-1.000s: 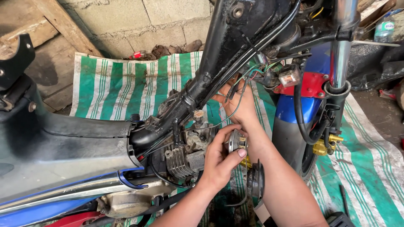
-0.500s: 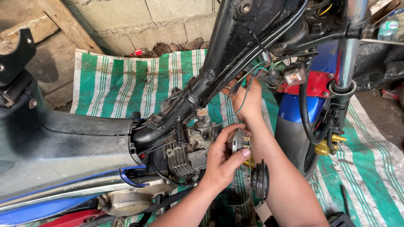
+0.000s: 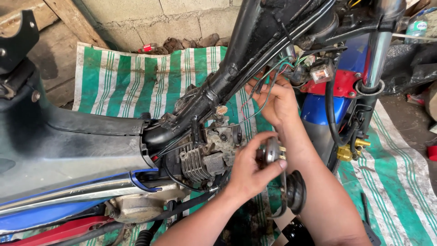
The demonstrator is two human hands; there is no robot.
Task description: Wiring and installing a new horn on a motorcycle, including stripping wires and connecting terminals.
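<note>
A clear plastic bottle (image 3: 418, 25) with a blue-green label lies at top right.

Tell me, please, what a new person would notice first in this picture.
The black motorcycle frame slants across the middle, over the bare engine. Below it, the left hand pinches a small round metal part, while the right hand holds thin wires near the frame. A green striped tarp lies underneath.

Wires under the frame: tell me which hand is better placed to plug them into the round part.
Right. The right hand already pinches the wires, just above the round part, which the left hand holds with its terminals up.
</note>
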